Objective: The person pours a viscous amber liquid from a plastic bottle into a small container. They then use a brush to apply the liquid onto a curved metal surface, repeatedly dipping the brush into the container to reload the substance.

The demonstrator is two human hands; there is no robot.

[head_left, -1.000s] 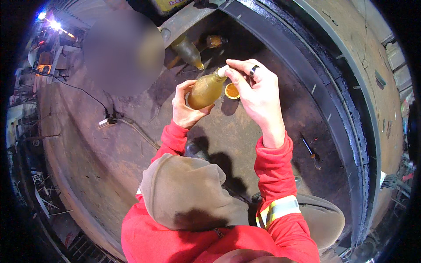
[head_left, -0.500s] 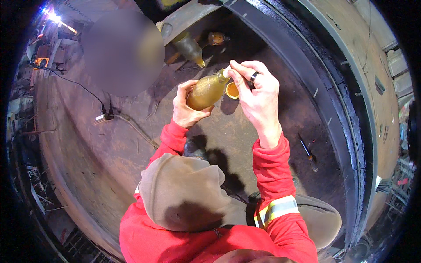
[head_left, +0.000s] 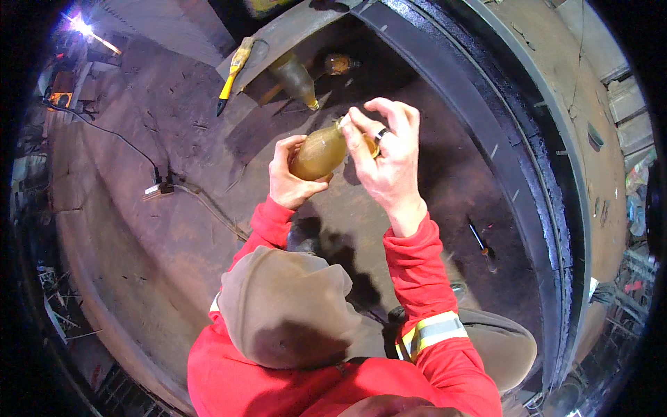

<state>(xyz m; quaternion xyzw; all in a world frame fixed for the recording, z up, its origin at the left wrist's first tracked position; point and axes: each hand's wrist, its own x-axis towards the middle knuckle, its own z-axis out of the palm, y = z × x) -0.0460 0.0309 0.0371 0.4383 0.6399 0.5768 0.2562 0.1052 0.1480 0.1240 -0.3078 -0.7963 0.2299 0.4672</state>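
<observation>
Floor (head_left: 208,187): stained brown.
Bottle (head_left: 319,156): tilted, wrapped by your left hand (head_left: 286,177).
Your right hand (head_left: 390,156): pinching a mostly hidden pale piece (head_left: 344,121) at its mouth.
Far yellow patch (head_left: 264,6): cut off, unreadable.

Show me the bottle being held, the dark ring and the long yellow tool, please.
Held bottle (head_left: 319,153): head view, on the middle of its yellowish body.
Dark ring (head_left: 381,134): head view, on the outer face of its band.
Yellow tool (head_left: 235,69): head view, on its long yellow body.
</observation>
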